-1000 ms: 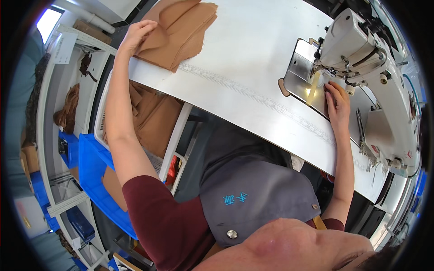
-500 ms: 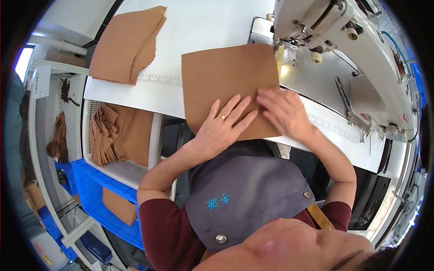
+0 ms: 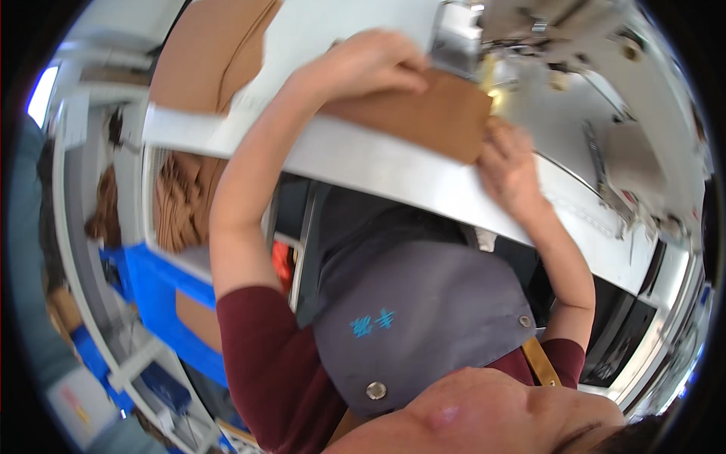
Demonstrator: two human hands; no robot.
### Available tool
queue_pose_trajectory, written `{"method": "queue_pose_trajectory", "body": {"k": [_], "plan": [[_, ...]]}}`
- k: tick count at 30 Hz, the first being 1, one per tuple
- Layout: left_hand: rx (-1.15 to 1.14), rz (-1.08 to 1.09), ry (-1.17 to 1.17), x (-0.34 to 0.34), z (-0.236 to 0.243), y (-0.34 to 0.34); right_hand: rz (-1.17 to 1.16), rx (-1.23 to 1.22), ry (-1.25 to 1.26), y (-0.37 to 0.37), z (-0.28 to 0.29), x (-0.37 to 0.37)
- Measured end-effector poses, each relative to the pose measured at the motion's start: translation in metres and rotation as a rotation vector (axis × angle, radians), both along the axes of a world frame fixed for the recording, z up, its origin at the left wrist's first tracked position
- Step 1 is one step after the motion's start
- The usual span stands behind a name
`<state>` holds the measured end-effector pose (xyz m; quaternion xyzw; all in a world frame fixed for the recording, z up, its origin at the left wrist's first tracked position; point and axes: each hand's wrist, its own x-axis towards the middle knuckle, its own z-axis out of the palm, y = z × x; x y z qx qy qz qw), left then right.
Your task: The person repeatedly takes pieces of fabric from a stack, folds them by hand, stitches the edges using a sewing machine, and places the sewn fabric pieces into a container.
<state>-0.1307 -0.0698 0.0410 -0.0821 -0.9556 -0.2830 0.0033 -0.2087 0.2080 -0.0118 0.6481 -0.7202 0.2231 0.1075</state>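
So the room's a cramped sewing corner, with shelving (image 3: 83,318) down the left of the frame and a white desk (image 3: 363,163) slanting across the upper half. The piece being worked, a brown cloth (image 3: 435,121), lies on that desk just above the middle of the frame, its right end close to the sewing machine (image 3: 643,113) at upper right. It's plain and matte, looks pretty flat, and reads as a wide slanted band with a crisp lower edge. Color's a deeper brown than the cloth stack (image 3: 204,60) at upper left. The left hand (image 3: 370,64) covers its upper-left part, fingers curled at the top edge; the right hand (image 3: 510,163) has bent fingers against the right end. Both are blurry, so I honestly can't tell if either grip is pinching cloth or just touching it.
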Motion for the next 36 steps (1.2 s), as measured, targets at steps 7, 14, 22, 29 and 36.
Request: {"method": "queue_pose_trajectory", "body": {"k": [7,14,22,29,36], "plan": [[0.003,-0.14,-0.014,-0.025,-0.011,-0.016,-0.077,0.05,0.09,-0.008,0.006,-0.005],[-0.027,-0.045,0.048,-0.024,-0.027,-0.005,-0.09,0.05,0.086,-0.008,0.006,-0.005],[0.086,0.058,-0.063,-0.023,-0.019,0.002,-0.082,-0.035,0.071,-0.004,0.006,-0.006],[0.065,0.155,-0.042,-0.027,-0.019,0.004,-0.099,-0.077,0.027,-0.003,0.007,-0.004],[0.097,0.135,-0.064,-0.034,-0.018,0.007,-0.113,-0.079,0.023,-0.001,0.006,-0.005]]}}
